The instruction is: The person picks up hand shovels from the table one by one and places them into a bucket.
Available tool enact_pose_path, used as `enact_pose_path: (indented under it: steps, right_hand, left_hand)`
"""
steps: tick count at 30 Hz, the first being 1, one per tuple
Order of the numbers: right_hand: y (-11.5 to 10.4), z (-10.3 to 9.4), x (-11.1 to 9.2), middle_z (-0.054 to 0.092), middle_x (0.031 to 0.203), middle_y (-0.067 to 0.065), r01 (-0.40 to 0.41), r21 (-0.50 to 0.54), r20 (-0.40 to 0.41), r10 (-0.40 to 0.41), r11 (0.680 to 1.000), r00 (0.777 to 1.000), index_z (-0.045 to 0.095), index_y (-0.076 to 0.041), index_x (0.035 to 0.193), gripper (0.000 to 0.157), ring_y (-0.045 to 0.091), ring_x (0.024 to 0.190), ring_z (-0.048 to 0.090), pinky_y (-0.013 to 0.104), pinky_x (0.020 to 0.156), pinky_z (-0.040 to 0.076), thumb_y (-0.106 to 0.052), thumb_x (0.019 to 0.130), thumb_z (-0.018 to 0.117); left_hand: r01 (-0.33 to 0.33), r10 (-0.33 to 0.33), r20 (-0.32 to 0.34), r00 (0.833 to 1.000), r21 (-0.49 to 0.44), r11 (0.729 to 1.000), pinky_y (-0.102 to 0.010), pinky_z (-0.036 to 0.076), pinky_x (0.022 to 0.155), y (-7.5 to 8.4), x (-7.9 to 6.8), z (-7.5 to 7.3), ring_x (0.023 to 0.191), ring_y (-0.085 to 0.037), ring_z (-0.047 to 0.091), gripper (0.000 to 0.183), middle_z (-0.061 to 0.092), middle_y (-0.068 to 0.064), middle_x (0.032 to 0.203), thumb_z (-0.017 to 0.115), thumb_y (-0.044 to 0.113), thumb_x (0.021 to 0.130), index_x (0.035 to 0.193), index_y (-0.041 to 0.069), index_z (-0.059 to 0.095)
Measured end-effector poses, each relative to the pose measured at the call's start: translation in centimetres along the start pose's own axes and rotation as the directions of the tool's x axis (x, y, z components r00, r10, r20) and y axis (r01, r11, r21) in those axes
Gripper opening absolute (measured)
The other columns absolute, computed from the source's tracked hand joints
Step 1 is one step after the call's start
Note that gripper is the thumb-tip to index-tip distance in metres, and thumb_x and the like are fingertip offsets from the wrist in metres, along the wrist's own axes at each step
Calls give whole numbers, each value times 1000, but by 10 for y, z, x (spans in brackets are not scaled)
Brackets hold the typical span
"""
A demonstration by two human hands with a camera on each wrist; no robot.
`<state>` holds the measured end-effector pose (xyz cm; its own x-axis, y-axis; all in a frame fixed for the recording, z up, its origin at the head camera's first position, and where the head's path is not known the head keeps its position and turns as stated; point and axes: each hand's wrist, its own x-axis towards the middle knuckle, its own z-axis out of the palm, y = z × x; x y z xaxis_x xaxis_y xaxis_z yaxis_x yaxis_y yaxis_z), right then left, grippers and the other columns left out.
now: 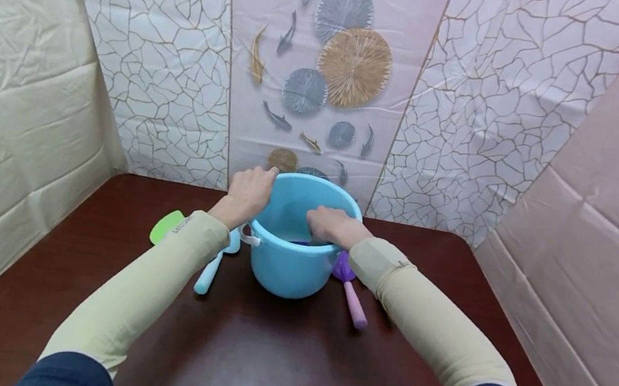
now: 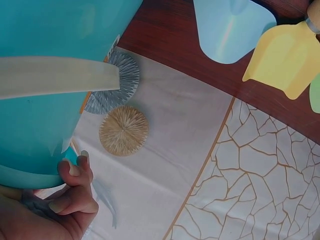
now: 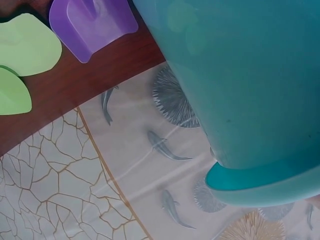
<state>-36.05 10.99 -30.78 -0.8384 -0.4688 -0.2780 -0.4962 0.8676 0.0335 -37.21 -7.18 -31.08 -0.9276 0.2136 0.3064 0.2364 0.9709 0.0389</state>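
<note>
A light blue bucket with a white handle stands on the dark table. My left hand grips the bucket's left rim, and its curled fingers show at the rim in the left wrist view. Over the right front rim reaches my right hand, bent down into the bucket. Its fingertips are hidden, and I cannot tell what they hold. A small dark blue-purple patch shows inside, beside that hand. In the right wrist view the bucket's wall and rim cover nearly all of the right hand.
Left of the bucket lie a light blue shovel, a yellow shovel and a green blade. To its right are a purple shovel with a pink handle and two green blades. A patterned cloth wall rises behind.
</note>
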Motion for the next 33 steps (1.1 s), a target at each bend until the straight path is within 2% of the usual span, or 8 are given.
enact_pose_path:
  steps: [11, 16, 20, 23, 26, 29, 31, 33]
  right_hand:
    - [-1, 0, 3, 40, 66, 0, -5, -24, 6, 5, 1000, 1000, 42, -16, 70, 30, 15, 64, 40, 28, 59, 38, -17, 88, 66]
    - [0, -2, 1, 41, 64, -1, -16, -21, 0, 16, 1000, 1000, 43, -16, 68, 33, 14, 62, 43, 28, 58, 40, -26, 89, 67]
    - [1, -4, -3, 47, 62, -3, -10, -10, -56, 10, 1000, 998, 48, -16, 67, 37, 13, 60, 49, 27, 57, 42, -40, 89, 66]
    - [5, -7, -5, 44, 54, -6, 33, 28, -176, -28, 999, 984, 47, -18, 59, 45, 9, 52, 46, 24, 51, 39, -46, 91, 62]
    - [12, -10, -8, 35, 46, -6, 82, 63, -327, -57, 995, 943, 41, -18, 51, 54, 9, 45, 37, 23, 46, 33, -46, 95, 56]
    - [22, -13, -12, 34, 46, -3, 96, 61, -473, -56, 993, 879, 40, -16, 51, 57, 13, 46, 36, 26, 45, 32, -46, 99, 48]
    - [31, -13, -15, 45, 52, 1, 94, 42, -572, -53, 995, 819, 54, -12, 58, 53, 17, 53, 45, 30, 50, 38, -44, 100, 46]
    - [41, -13, -17, 61, 65, 6, 87, 24, -661, -50, 996, 748, 67, -9, 76, 47, 23, 67, 57, 36, 61, 46, -41, 101, 45]
  left_hand:
    - [-11, 11, 5, 1000, 16, 1000, -40, 57, 65, -1, -1, 1, 81, -29, 67, 31, 67, -17, 99, 49, 11, 99, 129, 9, 55]
    - [-29, 29, -7, 1000, 15, 999, -40, 56, 64, -1, -1, 0, 80, -29, 67, 28, 67, -17, 98, 48, 10, 99, 126, 7, 57]
    - [-25, 25, -4, 1000, 13, 1000, -40, 56, 64, 0, -1, -1, 81, -29, 67, 27, 67, -17, 98, 48, 10, 99, 125, 7, 57]
    - [-17, 17, -4, 1000, 19, 1000, -41, 56, 65, 0, -1, -1, 83, -30, 67, 28, 67, -17, 99, 48, 11, 99, 126, 8, 56]
    - [-16, 16, -4, 1000, 23, 1000, -41, 56, 66, 0, -1, -2, 85, -30, 67, 30, 67, -17, 101, 48, 11, 100, 128, 9, 56]
    - [-20, 20, 2, 1000, 23, 1000, -42, 57, 67, 1, -1, -1, 86, -30, 67, 31, 67, -17, 102, 48, 11, 100, 130, 9, 55]
    - [-22, 22, 6, 1000, 17, 1000, -42, 57, 68, 1, -1, -1, 86, -30, 67, 30, 67, -17, 101, 49, 10, 99, 128, 9, 55]
    - [-22, 22, 5, 1000, 17, 1000, -42, 57, 68, 1, 0, -1, 86, -30, 67, 28, 67, -17, 101, 48, 10, 99, 127, 8, 55]
